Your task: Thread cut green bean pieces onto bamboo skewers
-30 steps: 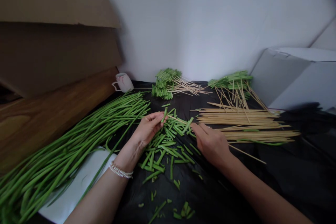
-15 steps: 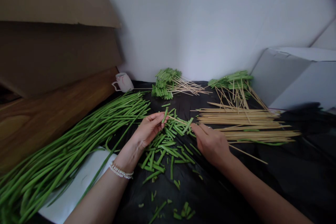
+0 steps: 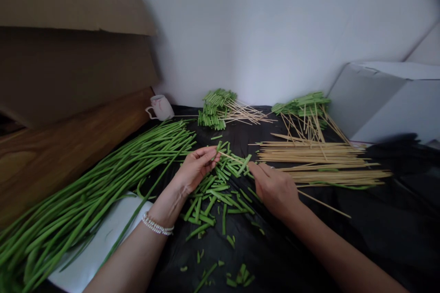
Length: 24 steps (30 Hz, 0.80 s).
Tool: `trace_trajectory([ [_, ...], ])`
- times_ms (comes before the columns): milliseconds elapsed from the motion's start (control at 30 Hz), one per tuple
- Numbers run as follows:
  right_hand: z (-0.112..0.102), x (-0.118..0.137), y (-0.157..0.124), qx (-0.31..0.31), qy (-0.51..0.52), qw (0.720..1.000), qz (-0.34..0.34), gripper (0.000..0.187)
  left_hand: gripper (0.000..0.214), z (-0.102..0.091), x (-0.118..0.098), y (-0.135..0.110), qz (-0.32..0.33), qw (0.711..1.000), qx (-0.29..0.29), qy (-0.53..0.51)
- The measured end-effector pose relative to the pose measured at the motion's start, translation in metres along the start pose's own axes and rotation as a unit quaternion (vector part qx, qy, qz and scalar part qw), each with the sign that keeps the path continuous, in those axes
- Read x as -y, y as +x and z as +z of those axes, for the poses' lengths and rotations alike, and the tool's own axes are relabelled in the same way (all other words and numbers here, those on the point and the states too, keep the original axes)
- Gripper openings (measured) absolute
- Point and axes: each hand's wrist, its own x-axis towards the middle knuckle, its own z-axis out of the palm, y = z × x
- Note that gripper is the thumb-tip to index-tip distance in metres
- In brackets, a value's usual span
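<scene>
My left hand (image 3: 195, 167) pinches a short green stem piece (image 3: 217, 148) at its fingertips, above a loose pile of cut green stem pieces (image 3: 216, 194) on the black sheet. My right hand (image 3: 275, 187) is closed round a thin bamboo skewer (image 3: 323, 204); the skewer's point reaches across to the piece in my left hand and one more stem piece (image 3: 243, 165) sits on it near my right fingers. A bead bracelet (image 3: 157, 224) circles my left wrist.
Long uncut green stems (image 3: 85, 197) lie in a heap at the left over a white cloth (image 3: 92, 252). Bare skewers (image 3: 326, 162) lie in a pile at the right. Two stacks of finished skewers (image 3: 220, 107) (image 3: 304, 105) and a white cup (image 3: 160, 106) sit by the back wall. Cardboard boxes stand left; a white box stands right.
Both hands stay almost where they were; the stem piece in my left hand and the skewer's point have drawn slightly closer together.
</scene>
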Motion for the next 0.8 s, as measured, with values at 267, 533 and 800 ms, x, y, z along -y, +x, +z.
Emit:
trace_trajectory([
  [267,-0.0018,0.0027,-0.0001,0.012,0.013,1.0,0.002,0.028,0.018,-0.0027,0.0008,0.0033,-0.061,0.996,0.003,-0.058],
  [533,-0.0003,0.0039,-0.0013,0.0,0.025,1.0,0.001,0.031,0.011,0.0012,0.0041,0.0009,-0.089,0.992,0.022,-0.087],
  [800,-0.0018,0.005,-0.0013,-0.003,0.014,1.0,-0.007,0.029,0.01,0.002,0.0044,0.0004,-0.091,0.992,0.03,-0.079],
])
